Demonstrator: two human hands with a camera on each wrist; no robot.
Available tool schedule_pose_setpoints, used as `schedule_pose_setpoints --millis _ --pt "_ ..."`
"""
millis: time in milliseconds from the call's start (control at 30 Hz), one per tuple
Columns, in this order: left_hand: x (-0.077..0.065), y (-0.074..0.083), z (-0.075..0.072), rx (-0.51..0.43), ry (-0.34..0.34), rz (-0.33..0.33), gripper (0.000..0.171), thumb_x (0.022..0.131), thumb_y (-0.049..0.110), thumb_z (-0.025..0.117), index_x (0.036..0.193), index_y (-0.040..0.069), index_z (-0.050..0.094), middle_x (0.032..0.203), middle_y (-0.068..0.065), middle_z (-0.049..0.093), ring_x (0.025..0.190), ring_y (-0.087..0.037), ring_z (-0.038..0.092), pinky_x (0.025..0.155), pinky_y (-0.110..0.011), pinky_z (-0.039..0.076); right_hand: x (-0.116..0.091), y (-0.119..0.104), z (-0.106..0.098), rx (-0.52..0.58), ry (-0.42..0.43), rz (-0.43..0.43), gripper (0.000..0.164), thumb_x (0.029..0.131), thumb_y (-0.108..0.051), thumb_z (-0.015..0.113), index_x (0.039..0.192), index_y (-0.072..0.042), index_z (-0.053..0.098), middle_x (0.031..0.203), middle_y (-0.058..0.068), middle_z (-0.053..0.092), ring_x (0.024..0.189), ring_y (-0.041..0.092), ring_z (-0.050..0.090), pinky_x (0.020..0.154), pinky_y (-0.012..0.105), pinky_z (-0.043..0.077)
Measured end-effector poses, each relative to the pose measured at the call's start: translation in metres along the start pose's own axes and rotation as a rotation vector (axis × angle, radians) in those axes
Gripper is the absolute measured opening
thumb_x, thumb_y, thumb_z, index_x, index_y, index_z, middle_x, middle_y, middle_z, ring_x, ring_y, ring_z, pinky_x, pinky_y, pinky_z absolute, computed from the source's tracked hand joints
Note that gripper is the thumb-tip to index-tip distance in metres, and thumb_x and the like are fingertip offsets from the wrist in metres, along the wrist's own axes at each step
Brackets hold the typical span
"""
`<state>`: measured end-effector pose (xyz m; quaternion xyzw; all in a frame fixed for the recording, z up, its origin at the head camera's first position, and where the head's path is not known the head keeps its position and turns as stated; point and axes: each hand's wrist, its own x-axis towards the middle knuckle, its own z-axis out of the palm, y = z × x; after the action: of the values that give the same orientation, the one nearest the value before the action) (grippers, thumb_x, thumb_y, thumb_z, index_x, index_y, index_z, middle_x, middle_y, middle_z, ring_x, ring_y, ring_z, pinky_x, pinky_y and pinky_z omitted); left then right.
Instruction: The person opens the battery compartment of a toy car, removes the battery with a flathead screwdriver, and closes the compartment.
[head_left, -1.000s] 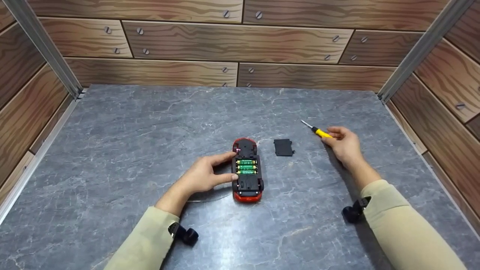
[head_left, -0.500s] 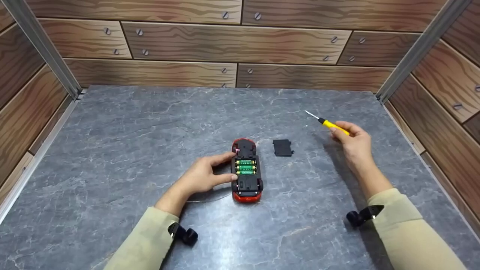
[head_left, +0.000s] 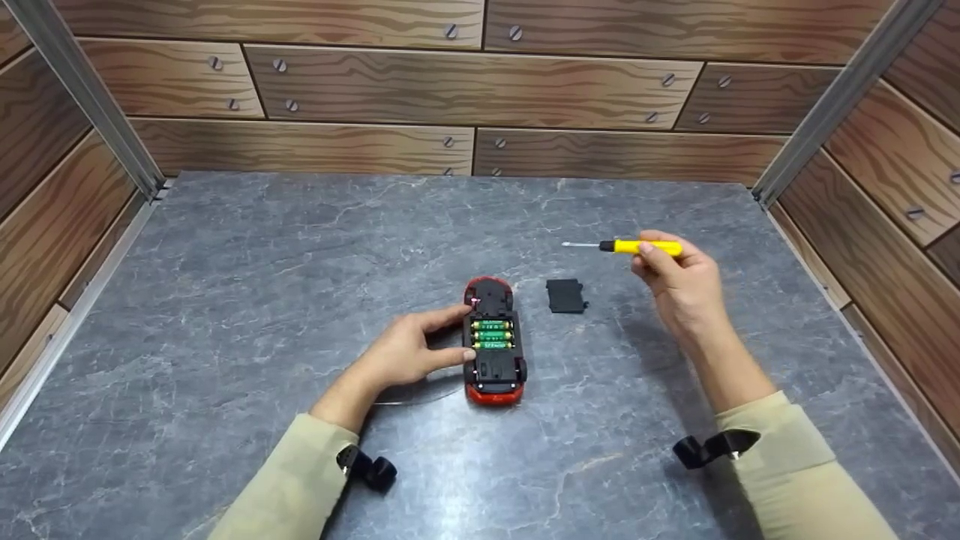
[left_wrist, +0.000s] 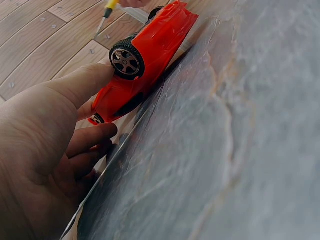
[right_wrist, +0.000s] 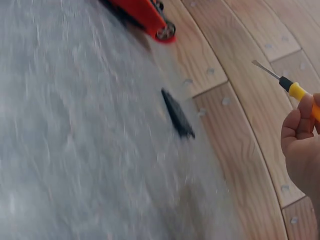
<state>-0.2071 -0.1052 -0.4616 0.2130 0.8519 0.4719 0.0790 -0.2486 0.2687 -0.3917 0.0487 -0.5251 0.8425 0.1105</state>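
- Three green batteries (head_left: 493,335) lying side by side across the uncovered compartment of an upturned red toy car (head_left: 496,367), near the middle of the grey marbled worktop (head_left: 285,247)
- Black underside facing up, red body beneath, length running from near to far
- Black battery cover (head_left: 566,295) off and lying on the worktop, just beside the car to the right, not touching it
- Hands well apart, each busy with a separate thing: left hand (head_left: 405,349) with thumb and index finger spread along the car's left side, touching it, apparently bracing rather than wrapping round
- Right hand (head_left: 686,289) curled round the yellow handle of a small screwdriver (head_left: 626,246), lifted above the worktop, shaft pointing left, tip in the air beyond the cover; seemingly flat-bladed in the right wrist view
- Judged as mid-job at the battery compartment: cover off, cells in place, no screw being turned; cannot tell from this alone between levering cells out and closing up
- For levering, probably bring the tip down to one battery's end and lift gently, pressing the car steady from the left
- For closing, likely set the screwdriver aside first, pinch the cover, line up its tabs, seat it flat, and only then think of fastening
- Either way, watch for sliding or rocking, a fair risk with bracing from one side only
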Motion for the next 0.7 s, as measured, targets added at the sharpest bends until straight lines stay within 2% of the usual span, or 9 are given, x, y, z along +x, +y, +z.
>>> schedule_pose_setpoints --millis 333,500,700 --pt "0.000 0.000 0.000 -0.009 -0.001 0.009 0.075 0.090 0.043 0.085 0.156 0.020 0.056 0.156 -0.004 0.056 0.147 -0.027 0.048 0.124 -0.045 0.034 -0.015 0.003 0.023 -0.035 -0.192 -0.022 0.011 0.105 -0.001 0.064 0.103 -0.001 0.075 0.105 0.018 0.079 0.081 0.019 0.077 0.082 0.030 0.064" --pt "0.000 -0.001 0.000 -0.008 -0.001 0.015 0.074 0.091 0.042 0.085 0.155 0.020 0.056 0.155 -0.004 0.056 0.146 -0.025 0.049 0.124 -0.043 0.034 -0.021 0.006 0.031 -0.009 -0.256 0.007 0.013 0.102 0.006 0.065 0.107 -0.001 0.075 0.105 0.019 0.078 0.084 0.021 0.078 0.084 0.031 0.064" --pt "0.000 -0.001 0.000 0.002 0.001 0.016 0.074 0.091 0.043 0.085 0.155 0.020 0.057 0.154 -0.004 0.058 0.146 -0.024 0.049 0.124 -0.043 0.035 -0.026 0.008 0.037 -0.034 -0.291 0.025 0.027 0.097 0.019 0.063 0.115 0.002 0.073 0.109 0.020 0.077 0.090 0.023 0.077 0.085 0.032 0.064"
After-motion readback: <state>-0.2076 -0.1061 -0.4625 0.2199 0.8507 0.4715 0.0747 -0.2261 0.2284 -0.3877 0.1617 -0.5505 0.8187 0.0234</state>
